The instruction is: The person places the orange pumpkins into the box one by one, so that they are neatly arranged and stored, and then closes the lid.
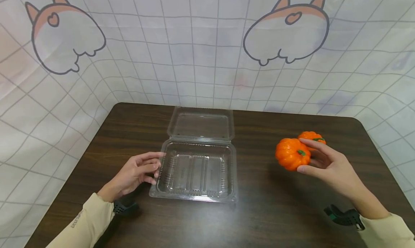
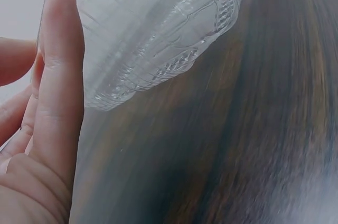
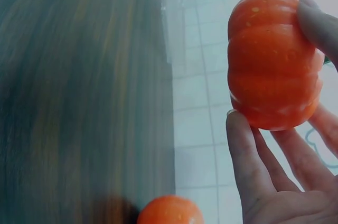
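My right hand (image 1: 337, 170) grips a small orange toy pumpkin (image 1: 290, 155) with a green stem, thumb on one side and fingers on the other. In the right wrist view this pumpkin (image 3: 272, 60) is held up above the dark table. Just behind it, partly covered by the hand, is a second orange pumpkin (image 1: 311, 135), lower down. At the table's middle lies a clear plastic clamshell container (image 1: 197, 197), its lid (image 1: 201, 124) folded back flat. My left hand (image 1: 137, 172) holds the container's left rim between thumb and fingers.
The dark wooden table (image 1: 259, 212) has rounded back corners. A white gridded cloth (image 1: 207, 61) with cartoon animal drawings hangs behind it and along the sides. Dark straps (image 1: 343, 216) sit on both wrists, below pale sleeves.
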Demonstrator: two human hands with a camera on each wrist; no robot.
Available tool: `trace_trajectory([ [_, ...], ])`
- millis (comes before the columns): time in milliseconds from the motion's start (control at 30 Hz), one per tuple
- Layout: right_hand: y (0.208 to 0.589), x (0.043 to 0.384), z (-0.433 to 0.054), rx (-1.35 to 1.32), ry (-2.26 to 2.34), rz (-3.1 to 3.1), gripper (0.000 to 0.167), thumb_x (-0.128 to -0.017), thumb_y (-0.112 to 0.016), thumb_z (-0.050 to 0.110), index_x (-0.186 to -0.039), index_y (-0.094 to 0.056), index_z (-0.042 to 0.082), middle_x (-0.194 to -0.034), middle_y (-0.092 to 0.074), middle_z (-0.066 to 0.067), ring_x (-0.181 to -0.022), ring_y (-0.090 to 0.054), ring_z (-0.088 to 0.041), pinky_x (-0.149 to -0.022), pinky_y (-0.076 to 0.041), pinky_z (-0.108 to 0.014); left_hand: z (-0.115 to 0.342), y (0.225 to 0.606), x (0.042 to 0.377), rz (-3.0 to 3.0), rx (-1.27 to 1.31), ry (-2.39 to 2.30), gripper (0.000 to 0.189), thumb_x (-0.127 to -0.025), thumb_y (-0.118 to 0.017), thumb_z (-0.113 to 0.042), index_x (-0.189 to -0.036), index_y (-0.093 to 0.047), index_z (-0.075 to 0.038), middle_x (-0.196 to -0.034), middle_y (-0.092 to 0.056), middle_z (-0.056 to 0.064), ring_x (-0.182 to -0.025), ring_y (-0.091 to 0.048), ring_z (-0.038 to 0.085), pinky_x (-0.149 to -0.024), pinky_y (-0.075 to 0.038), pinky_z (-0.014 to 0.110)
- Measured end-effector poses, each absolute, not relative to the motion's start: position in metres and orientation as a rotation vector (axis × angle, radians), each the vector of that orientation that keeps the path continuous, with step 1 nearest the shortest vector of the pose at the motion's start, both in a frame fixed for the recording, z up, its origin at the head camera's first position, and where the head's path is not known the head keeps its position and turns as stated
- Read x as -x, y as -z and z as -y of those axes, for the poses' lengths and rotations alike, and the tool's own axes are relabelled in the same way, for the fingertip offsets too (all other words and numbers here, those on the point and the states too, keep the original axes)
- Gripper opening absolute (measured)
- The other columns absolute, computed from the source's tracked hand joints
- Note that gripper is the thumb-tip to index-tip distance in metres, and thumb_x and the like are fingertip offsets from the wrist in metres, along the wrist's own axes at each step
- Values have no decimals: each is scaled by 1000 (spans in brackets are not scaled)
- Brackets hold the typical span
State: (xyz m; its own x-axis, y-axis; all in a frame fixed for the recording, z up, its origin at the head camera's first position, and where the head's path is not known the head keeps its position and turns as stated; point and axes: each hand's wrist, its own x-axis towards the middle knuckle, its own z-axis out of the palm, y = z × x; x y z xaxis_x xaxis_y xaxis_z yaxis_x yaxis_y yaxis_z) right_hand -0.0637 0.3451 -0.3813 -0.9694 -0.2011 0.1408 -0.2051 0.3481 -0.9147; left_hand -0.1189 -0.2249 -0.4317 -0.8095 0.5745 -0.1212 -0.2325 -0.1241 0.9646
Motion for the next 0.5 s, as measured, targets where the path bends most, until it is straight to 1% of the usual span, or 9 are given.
trace_trajectory([
  [167,381,65,-336,-360,-1710,2616,74,-87,-75,-10,-154,-47,8,-145,-53,17,-108,-70,3,-83,-62,-16,217,434,119,-1645,-352,-1967,40,-105,-56,-3,-145,-54,-5,-102,-68,-6,-79,-67,6,-66,-65,23],
  [333,380,66,-328,-369,-1820,2551,74,-86,-74,-13,-153,-48,6,-146,-55,13,-111,-70,1,-86,-62,-16,210,437,120,-1646,-343,-1963,41,-105,-57,-5,-145,-52,-3,-103,-67,-6,-79,-67,6,-67,-66,24],
  [500,377,68,-320,-378,-1877,2510,74,-85,-74,-15,-152,-48,4,-142,-58,8,-109,-72,-2,-85,-63,-17,202,440,119,-1662,-324,-1953,43,-104,-58,-5,-146,-51,-2,-103,-67,-6,-79,-66,7,-67,-66,25],
])
